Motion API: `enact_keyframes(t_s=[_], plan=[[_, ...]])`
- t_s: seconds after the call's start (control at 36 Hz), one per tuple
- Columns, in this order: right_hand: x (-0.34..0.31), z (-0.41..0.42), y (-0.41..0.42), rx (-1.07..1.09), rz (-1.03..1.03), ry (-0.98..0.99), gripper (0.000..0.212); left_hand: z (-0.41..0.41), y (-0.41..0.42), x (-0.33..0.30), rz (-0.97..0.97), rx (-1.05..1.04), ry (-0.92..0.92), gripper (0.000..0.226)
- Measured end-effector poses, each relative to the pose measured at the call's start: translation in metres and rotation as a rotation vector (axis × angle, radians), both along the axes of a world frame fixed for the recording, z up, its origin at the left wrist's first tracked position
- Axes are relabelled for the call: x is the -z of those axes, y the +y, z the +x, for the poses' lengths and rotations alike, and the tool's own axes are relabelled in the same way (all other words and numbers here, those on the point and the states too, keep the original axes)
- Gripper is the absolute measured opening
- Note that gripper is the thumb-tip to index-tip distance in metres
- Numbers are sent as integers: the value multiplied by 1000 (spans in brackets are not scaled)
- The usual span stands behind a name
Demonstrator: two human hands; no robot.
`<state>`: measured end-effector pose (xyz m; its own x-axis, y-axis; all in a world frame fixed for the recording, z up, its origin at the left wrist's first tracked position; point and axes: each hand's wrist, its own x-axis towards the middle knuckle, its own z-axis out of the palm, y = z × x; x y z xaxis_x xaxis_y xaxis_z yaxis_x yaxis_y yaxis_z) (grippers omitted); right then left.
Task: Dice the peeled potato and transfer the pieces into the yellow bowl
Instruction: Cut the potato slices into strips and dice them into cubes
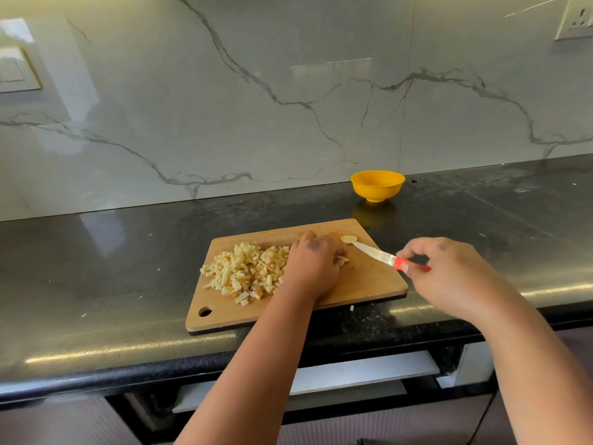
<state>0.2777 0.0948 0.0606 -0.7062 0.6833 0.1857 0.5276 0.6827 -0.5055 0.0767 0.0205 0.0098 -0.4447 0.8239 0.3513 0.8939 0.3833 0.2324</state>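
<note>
Potato is mostly diced: the pile (247,273) lies at 9 o'clock of the left hand (313,268), which rests on the board (369,284), fingers relaxed. Right hand (449,271) pinches the knife (390,259) by one last slice (348,239). Bowl (377,185) at 12 o'clock looks not yet filled.

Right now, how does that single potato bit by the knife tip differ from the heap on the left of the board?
The potato slice lies alone, a rounded uncut piece touching the knife tip. The diced heap is many small blocky pieces, piled beside the left hand. The slice sits nearer the yellow bowl. Both are pale potato resting on the cutting board.
</note>
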Motion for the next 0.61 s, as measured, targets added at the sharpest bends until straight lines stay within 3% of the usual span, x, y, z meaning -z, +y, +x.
enact_keyframes(t_s=[0.17,0.61], plan=[[4,-5,-10,13,74,-1,12,-3,4,3,37,-83,-74,20],[18,-24,-49,-39,201,-194,18,6,0,1,58,-182,-27,21]])
